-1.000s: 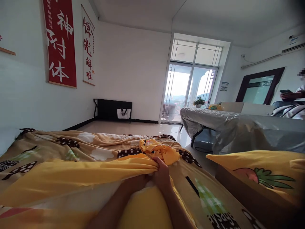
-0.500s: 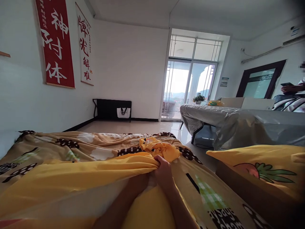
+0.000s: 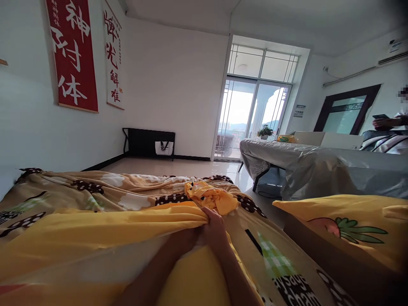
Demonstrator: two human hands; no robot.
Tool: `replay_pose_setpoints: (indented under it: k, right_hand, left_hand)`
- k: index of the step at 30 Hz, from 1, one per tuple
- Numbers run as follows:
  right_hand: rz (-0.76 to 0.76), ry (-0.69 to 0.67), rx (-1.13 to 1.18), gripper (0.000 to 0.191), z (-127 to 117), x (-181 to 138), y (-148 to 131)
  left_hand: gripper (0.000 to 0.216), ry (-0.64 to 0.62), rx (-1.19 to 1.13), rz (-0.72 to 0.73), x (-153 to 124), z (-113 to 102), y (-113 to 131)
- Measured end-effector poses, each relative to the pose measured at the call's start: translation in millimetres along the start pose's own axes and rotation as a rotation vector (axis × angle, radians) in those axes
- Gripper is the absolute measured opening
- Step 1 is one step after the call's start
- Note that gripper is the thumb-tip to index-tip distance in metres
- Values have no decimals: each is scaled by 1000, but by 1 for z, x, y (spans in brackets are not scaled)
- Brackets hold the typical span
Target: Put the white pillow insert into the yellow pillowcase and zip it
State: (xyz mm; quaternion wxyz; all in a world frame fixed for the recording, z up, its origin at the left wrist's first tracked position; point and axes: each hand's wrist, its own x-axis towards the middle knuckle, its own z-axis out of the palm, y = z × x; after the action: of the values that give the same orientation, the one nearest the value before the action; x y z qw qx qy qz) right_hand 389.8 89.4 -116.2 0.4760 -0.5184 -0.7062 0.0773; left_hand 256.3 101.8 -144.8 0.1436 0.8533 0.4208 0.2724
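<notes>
Our right hand (image 3: 216,224) pinched the gathered yellow cloth (image 3: 127,225) above the blanket (image 3: 270,255); our left hand (image 3: 188,239) sat beneath, grip impossible to tell! Apparently we were bunching; the next move called for steady tension.

A patterned tan blanket (image 3: 270,259) bears a spread yellow cover (image 3: 121,225) and a crumpled orange-yellow cloth (image 3: 219,199).

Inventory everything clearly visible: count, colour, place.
Fabric: one, yellow, foreground
Cloth: one, orange, on blanket
Blanket: one, beige, beneath
Cushion: one, yellow, right
Scrolls: two, red and white, left
Panel: one, black, back
Bag: one, white, by panel
Sliding door: one, pale, back
Table: one, grey, right
Plant: one, green, back
Packet: one, yellow, tabletop
Door: one, brown, right
Air conditioner: one, white, right
Person: one, right
Left hand: one, partly under fabric
Right hand: one, gripping fabric
</notes>
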Motion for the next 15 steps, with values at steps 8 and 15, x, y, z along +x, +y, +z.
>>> replay_pose_setpoints:
  k: [8, 15]
  right_hand:
    - [-14, 183, 26, 51, 5, -1, 7]
    - [-42, 147, -41, 38, 1, -2, 7]
  left_hand:
    - [49, 61, -38, 31, -5, -7, 7]
    - [50, 72, 25, 5, -3, 1, -2]
